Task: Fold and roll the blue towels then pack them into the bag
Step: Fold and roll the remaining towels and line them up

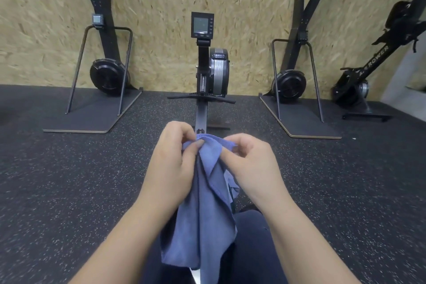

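Observation:
A blue towel (205, 214) hangs in loose folds in front of me, its top edge bunched between both hands. My left hand (171, 163) pinches the top edge at the left, thumb and fingers curled on the cloth. My right hand (251, 163) grips the top edge at the right, fingers curled into the fabric. The towel's lower part drapes down over my lap in dark trousers (251, 242). No bag is in view.
A rowing machine (208, 71) with a monitor stands straight ahead, its rail running toward me. Two ski machines on flat bases (87, 120) (306, 122) stand at left and right against a chipboard wall. Another rower (359, 85) leans far right. Speckled black rubber floor surrounds me.

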